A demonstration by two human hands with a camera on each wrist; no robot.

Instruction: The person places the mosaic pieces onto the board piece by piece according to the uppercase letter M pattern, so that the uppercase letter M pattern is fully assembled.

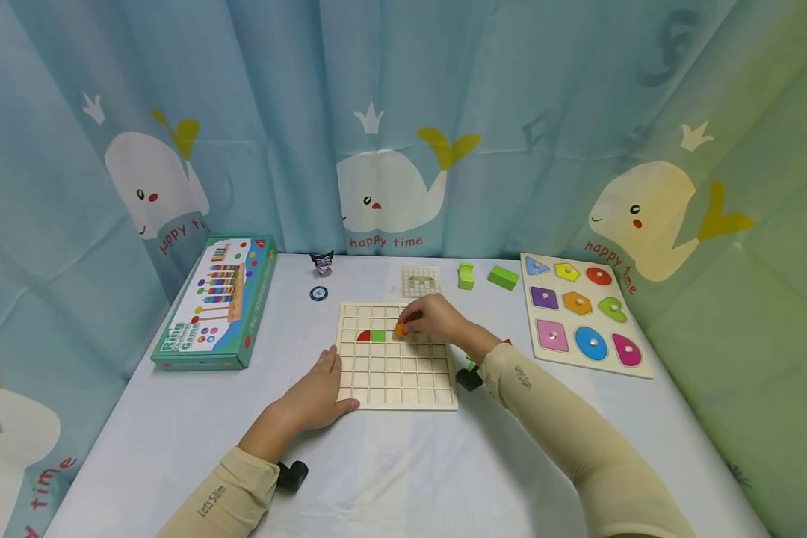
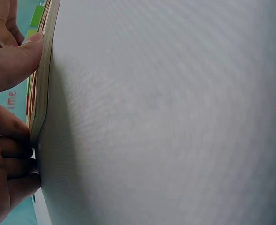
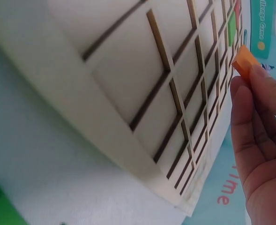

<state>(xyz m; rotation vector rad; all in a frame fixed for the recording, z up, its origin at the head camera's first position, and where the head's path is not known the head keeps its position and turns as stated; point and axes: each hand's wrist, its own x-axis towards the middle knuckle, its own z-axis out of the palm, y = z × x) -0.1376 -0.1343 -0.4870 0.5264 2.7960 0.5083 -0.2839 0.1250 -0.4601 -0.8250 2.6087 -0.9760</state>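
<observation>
A light wooden grid board (image 1: 397, 381) lies flat on the white table. A red rounded piece (image 1: 364, 337) and a green square piece (image 1: 378, 336) sit side by side in its cells. My right hand (image 1: 433, 317) pinches a small orange block (image 3: 244, 61) between thumb and fingertips, close over the grid just right of the green piece. At the board's near left corner is my left hand (image 1: 316, 392), its fingers extended along the left edge. The left thumb (image 2: 27, 54) rests on the board's front edge.
Behind the board lie a small pattern card (image 1: 421, 282) and two green blocks (image 1: 504, 277). A shape puzzle (image 1: 601, 365) is at right, a game box (image 1: 242, 351) at left. A small figure (image 1: 323, 263) and round token (image 1: 319, 294) stand between. Loose green pieces (image 1: 471, 365) lie partly under my right forearm.
</observation>
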